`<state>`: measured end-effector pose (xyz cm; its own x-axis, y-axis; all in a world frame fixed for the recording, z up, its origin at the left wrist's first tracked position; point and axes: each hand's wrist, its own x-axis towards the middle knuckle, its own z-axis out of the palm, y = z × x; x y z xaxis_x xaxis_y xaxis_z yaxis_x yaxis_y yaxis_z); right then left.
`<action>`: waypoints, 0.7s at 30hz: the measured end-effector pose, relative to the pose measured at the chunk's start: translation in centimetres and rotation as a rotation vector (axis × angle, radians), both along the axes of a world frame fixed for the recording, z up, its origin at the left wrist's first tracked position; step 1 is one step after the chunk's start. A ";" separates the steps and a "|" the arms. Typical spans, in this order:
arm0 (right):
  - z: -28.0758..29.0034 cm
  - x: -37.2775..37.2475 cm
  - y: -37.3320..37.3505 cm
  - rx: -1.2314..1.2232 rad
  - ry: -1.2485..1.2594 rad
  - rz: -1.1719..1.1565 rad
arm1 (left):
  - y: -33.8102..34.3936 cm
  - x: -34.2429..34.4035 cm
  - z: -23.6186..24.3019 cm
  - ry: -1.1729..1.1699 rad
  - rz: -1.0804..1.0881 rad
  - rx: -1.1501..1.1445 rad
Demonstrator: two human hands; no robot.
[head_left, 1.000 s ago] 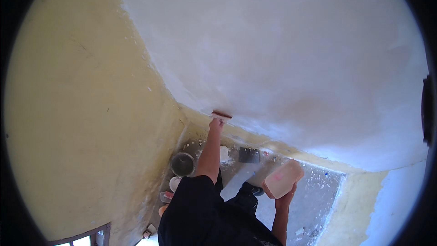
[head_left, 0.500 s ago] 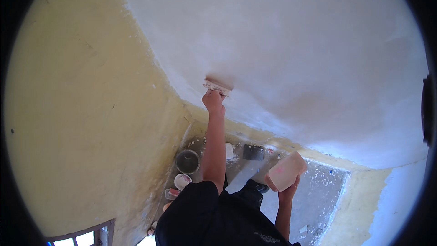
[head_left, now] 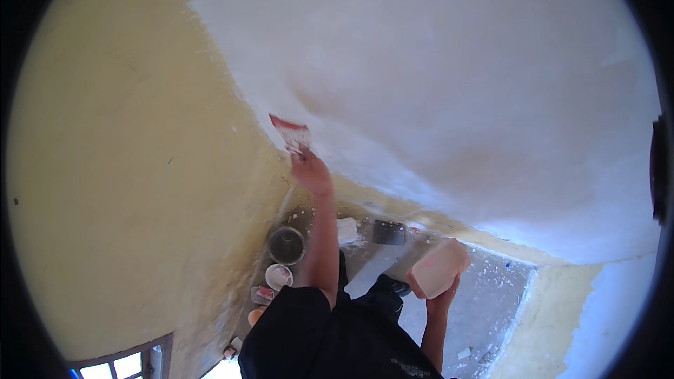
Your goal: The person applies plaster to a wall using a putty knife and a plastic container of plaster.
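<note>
My left hand [head_left: 309,168], at the end of my raised arm, grips a wide scraper [head_left: 289,130] with a red edge and white smears on it. The scraper is at the white-coated wall [head_left: 456,77], near its border with the yellow wall [head_left: 119,154]; whether it touches is unclear. Lower on the right, my right hand [head_left: 441,298] holds a pale pink rectangular block or tub [head_left: 437,267] with rounded corners and a pinker smudge on top, gripped at its lower edge.
On the speckled floor [head_left: 477,316] below are a dark bucket [head_left: 286,244], a white bucket [head_left: 279,277], a small tub with red [head_left: 262,295], a white item [head_left: 347,229] and a dark block [head_left: 389,232]. A window frame [head_left: 119,358] shows at lower left.
My left hand with the scraper first rose along the white wall, then swung left toward the yellow border, turning the red edge up. My right hand and what it holds moved only slightly.
</note>
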<state>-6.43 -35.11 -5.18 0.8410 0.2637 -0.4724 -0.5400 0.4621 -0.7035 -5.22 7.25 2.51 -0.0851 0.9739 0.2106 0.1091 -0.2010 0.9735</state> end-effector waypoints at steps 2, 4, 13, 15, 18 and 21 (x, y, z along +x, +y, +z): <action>0.1 -0.1 -0.9 0.057 0.046 -0.052 | -2.5 3.0 -5.2 0.267 0.180 0.063; 0.8 -0.5 -1.3 0.127 0.095 -0.081 | -4.7 6.0 -11.0 0.206 0.201 0.071; 0.6 -0.3 -2.4 -0.069 -0.038 -0.024 | -20.5 5.1 -26.7 0.264 -0.472 -0.060; 0.9 -1.3 0.6 0.036 0.047 -0.063 | -14.7 0.9 -32.0 0.181 -0.299 -0.142; 0.1 -1.0 -0.2 0.038 0.053 -0.079 | -5.9 -0.8 -33.9 0.488 -0.019 -0.476; 0.1 -1.0 1.3 0.082 0.045 0.017 | 8.1 -5.0 -33.5 0.232 0.075 -0.329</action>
